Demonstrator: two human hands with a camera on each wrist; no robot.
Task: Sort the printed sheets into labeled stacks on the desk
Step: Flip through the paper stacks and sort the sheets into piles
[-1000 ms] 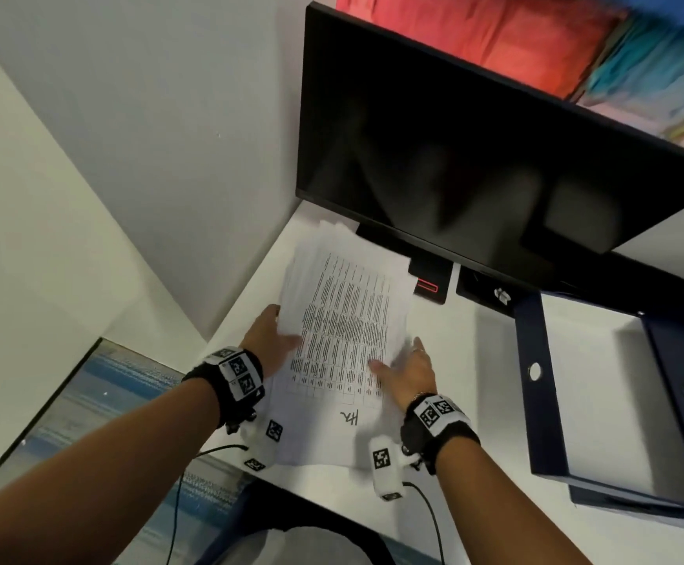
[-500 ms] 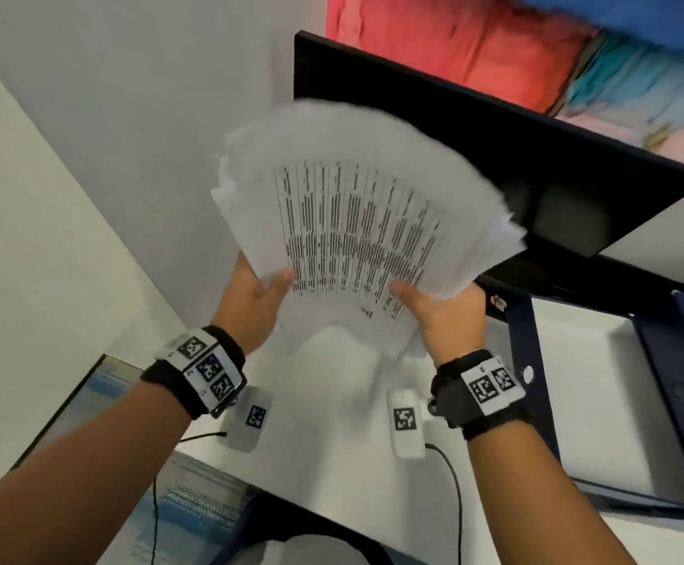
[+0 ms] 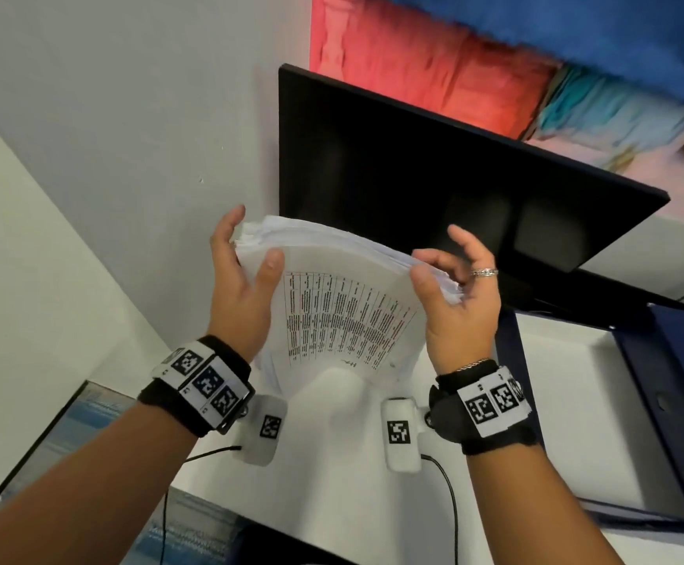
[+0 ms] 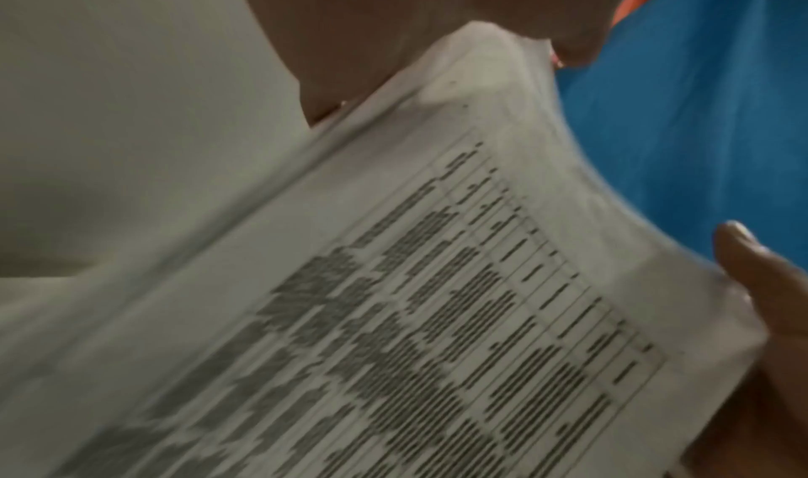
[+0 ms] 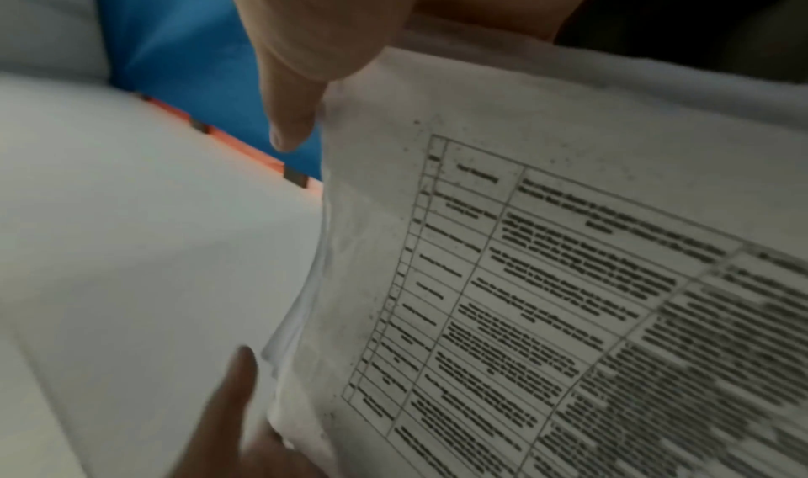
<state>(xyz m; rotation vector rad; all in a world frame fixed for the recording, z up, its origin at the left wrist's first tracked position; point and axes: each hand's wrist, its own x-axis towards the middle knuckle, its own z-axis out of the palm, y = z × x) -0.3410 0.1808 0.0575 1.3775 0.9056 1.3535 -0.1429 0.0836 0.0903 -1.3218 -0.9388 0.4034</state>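
A thick stack of printed sheets stands nearly upright, bowed, with a printed table facing me and its lower edge down at the white desk. My left hand holds its upper left edge, thumb on the front and fingers behind. My right hand pinches the upper right edge, thumb in front, ringed fingers curled behind. The left wrist view shows the printed stack with a thumb on it. In the right wrist view the stack fills the right side, a finger at its corner.
A black monitor stands right behind the stack. An open dark blue binder with a white inside lies at the right. A grey wall closes off the left. Cables hang over the desk's near edge.
The stack lay flat on the desk, was lifted high and fanned, and now has come down on its lower edge. Both hands have slid from its bottom to its upper side edges.
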